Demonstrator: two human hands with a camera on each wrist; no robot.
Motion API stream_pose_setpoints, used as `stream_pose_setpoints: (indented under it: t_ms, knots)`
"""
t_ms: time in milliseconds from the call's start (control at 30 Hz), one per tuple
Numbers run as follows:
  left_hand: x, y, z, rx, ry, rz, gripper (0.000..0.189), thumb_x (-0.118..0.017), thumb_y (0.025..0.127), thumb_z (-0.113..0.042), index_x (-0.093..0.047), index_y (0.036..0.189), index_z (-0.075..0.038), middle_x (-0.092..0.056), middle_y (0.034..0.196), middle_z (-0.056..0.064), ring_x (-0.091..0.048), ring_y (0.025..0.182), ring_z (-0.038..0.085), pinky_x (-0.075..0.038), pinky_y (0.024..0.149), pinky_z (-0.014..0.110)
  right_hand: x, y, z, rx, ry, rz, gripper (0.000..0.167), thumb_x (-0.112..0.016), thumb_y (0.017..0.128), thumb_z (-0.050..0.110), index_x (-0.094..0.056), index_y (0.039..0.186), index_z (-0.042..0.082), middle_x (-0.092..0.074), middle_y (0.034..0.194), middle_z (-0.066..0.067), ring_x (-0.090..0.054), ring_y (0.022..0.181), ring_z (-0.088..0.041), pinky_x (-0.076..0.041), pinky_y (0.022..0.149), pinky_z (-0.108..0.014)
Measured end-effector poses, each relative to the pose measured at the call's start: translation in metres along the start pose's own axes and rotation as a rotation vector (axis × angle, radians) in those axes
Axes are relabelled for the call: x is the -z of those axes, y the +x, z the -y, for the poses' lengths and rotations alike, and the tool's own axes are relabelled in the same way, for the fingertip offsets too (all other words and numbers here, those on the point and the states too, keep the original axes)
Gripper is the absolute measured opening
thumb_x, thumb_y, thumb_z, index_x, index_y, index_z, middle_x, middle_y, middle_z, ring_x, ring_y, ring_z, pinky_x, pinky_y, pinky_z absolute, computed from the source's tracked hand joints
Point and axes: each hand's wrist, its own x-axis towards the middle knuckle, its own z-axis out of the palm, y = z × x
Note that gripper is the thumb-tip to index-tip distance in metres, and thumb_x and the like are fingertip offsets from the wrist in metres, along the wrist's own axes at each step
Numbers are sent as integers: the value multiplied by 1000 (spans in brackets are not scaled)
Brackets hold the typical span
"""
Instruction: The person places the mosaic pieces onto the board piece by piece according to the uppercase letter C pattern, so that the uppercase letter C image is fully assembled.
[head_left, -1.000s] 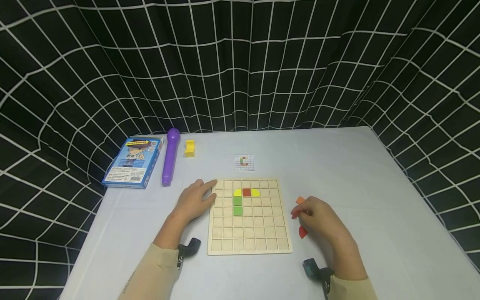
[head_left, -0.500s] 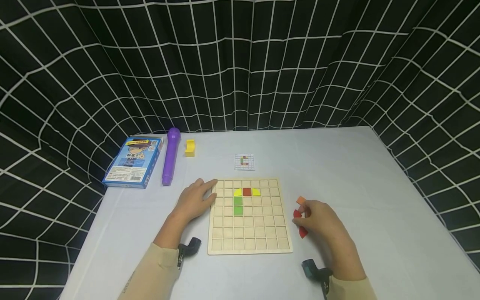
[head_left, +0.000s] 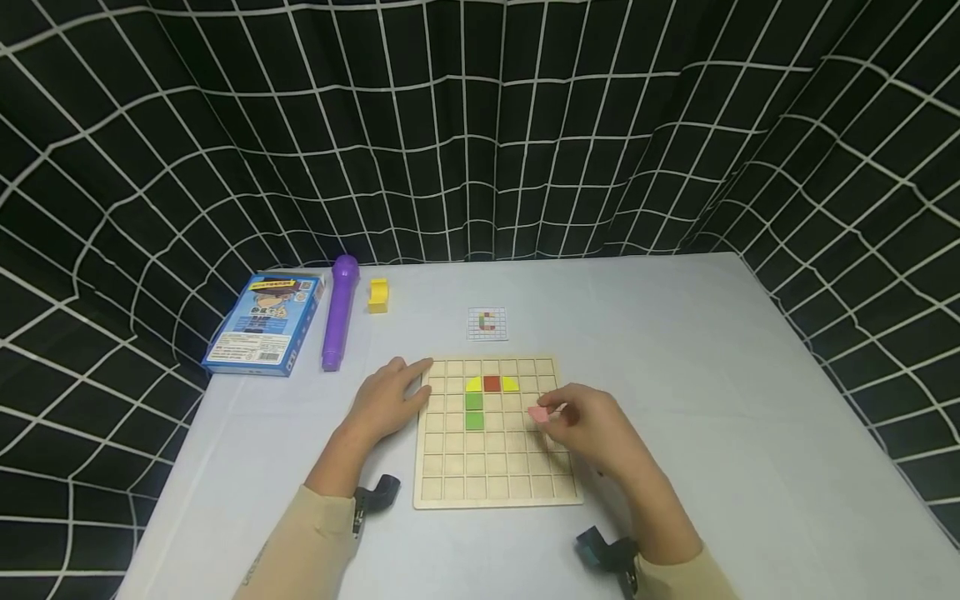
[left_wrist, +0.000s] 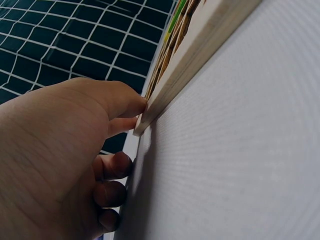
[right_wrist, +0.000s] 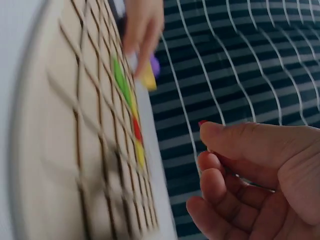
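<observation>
A wooden grid board (head_left: 497, 465) lies flat on the white table. Set in its cells are two green squares (head_left: 475, 411), a red square (head_left: 492, 383) and two yellow rounded pieces (head_left: 510, 384). My left hand (head_left: 386, 404) rests at the board's left side, index finger and thumb touching its edge. Above the board's right part, my right hand (head_left: 592, 425) pinches a small red piece (head_left: 537, 413) between thumb and index finger. In the right wrist view only a red tip (right_wrist: 202, 122) of it shows past the thumb.
Behind the board lies a small pattern card (head_left: 487, 324). Farther left are a yellow block (head_left: 378, 296), a purple microphone-shaped stick (head_left: 341, 312) and a blue box (head_left: 264, 323). A black gridded curtain (head_left: 480, 125) surrounds the table.
My right hand has picked up a red piece from the table right of the board and carried it left over the board. It now covers the orange piece. My left hand stays put.
</observation>
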Motion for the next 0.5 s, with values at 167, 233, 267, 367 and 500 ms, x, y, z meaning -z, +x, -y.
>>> stream_pose_setpoints:
  t_ms: [167, 233, 267, 367, 500]
  knots:
    - [-1, 0, 2, -7, 6, -2, 53, -61, 101, -36, -55, 150, -19, -46, 88, 2, -40, 71, 17, -35, 63, 33, -34, 3, 17, 108, -57, 61, 20, -86, 83, 13, -80, 103, 11, -68, 88, 8, -56, 69, -10, -48, 62, -28]
    - [-1, 0, 3, -12, 6, -5, 52, -61, 101, -36, -55, 150, -19, -46, 88, 2, -40, 71, 17, -35, 63, 33, -46, 5, 21, 145, -111, 78, 18, -86, 83, 16, -81, 100, 12, -66, 86, 9, -54, 68, -9, -47, 62, -28]
    - [-1, 0, 3, -13, 5, -5, 52, -61, 101, -36, -55, 150, -19, -46, 88, 2, -40, 70, 17, -35, 62, 33, -52, 5, 23, 160, -140, 83, 17, -85, 83, 17, -81, 98, 13, -64, 83, 10, -53, 68, -9, -46, 62, -28]
    - [-1, 1, 3, -19, 0, -7, 52, -61, 101, -35, -56, 150, -18, -46, 88, 2, -40, 70, 17, -35, 62, 33, -65, 8, 26, 194, -221, 81, 15, -86, 81, 19, -83, 94, 14, -59, 79, 10, -49, 66, -9, -43, 59, -27]
    - [0, 1, 3, -18, 0, -3, 52, -61, 101, -35, -56, 150, -18, -46, 88, 2, -40, 71, 17, -35, 62, 33, -75, 10, 26, 216, -285, 74, 15, -87, 79, 19, -84, 93, 14, -60, 79, 10, -48, 64, -7, -41, 57, -26]
